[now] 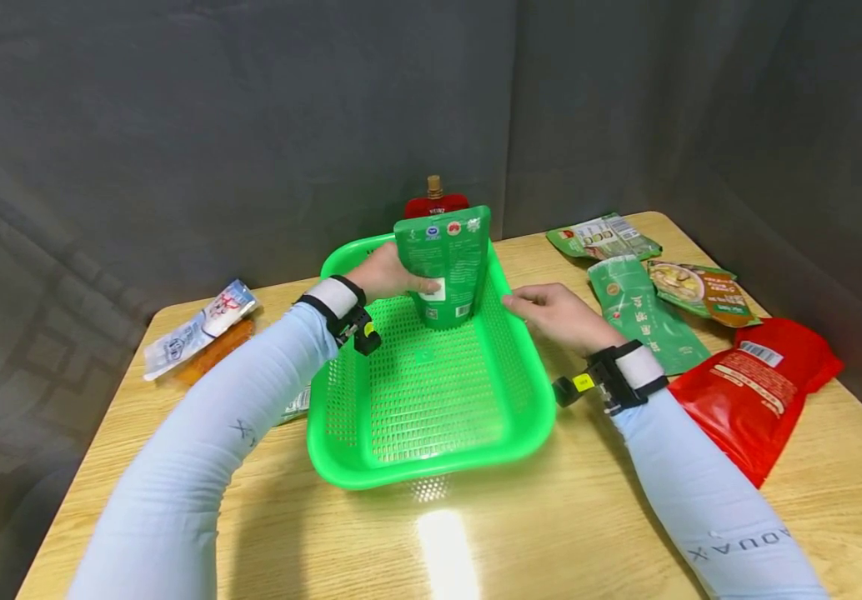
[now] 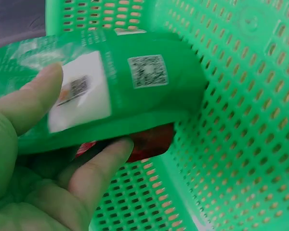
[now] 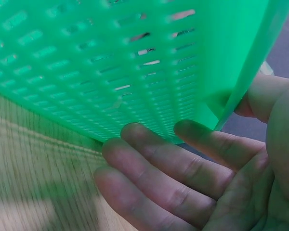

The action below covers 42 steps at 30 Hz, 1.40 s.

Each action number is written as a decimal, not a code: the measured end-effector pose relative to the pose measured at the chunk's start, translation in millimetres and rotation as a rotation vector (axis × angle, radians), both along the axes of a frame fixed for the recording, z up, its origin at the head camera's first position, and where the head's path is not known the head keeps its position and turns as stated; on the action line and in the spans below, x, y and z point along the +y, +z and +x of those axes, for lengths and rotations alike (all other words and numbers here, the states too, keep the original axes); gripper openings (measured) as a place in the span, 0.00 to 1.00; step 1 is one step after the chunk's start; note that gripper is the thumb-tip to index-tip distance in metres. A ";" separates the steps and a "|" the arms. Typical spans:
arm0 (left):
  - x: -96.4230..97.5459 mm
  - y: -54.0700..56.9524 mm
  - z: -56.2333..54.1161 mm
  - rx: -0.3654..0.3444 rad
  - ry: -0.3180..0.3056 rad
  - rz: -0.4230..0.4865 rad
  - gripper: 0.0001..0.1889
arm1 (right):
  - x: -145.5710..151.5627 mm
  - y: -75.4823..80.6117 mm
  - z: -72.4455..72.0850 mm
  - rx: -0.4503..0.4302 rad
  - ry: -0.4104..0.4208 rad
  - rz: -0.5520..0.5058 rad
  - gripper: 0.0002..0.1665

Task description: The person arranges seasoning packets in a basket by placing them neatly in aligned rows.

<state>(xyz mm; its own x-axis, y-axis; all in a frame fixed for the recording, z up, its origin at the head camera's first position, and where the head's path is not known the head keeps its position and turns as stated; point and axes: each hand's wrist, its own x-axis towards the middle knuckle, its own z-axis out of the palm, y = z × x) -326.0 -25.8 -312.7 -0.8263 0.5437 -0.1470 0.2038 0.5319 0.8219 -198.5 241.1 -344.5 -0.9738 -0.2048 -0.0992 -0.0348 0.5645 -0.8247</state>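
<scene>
My left hand (image 1: 393,277) pinches a green stand-up pouch (image 1: 455,254) by its left side, thumb on the printed face and fingers behind. The pouch stands upright at the far end of a green perforated plastic basket (image 1: 431,467). Behind it shows a red ketchup pouch (image 1: 437,205) with a gold cap, mostly hidden; its dark red edge (image 2: 154,142) appears below the green pouch in the left wrist view. My right hand (image 1: 557,315) holds the basket's right rim, thumb over the edge and fingers (image 3: 173,178) along the outside wall.
Right of the basket lie a pale green pouch (image 1: 644,312), a green and white packet (image 1: 605,237), an orange-brown packet (image 1: 704,292) and a large red bag (image 1: 764,387). To the left are a white-blue packet (image 1: 202,332) and an orange packet (image 1: 217,350). A grey curtain (image 1: 251,125) stands behind the table.
</scene>
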 end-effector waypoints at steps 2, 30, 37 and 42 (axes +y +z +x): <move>-4.7 5.1 1.1 -0.020 0.009 -0.028 0.24 | -0.1 -0.2 0.4 0.000 0.005 -0.003 0.35; -113.3 71.4 62.5 0.092 0.140 0.142 0.25 | 0.5 2.6 6.6 -0.011 0.013 0.005 0.40; -141.2 56.8 89.9 0.165 0.281 0.333 0.26 | 1.0 2.1 5.7 -0.021 0.014 0.011 0.41; -149.7 35.8 106.7 0.094 0.382 0.467 0.28 | 1.8 3.1 4.3 -0.021 0.015 0.018 0.40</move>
<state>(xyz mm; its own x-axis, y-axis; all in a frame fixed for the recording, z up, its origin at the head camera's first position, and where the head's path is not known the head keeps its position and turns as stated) -219.3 -175.4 -276.9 -0.9735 0.1957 0.1180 0.1521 0.1697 0.9737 -194.3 242.9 -341.4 -0.9682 -0.2174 -0.1236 -0.0260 0.5789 -0.8150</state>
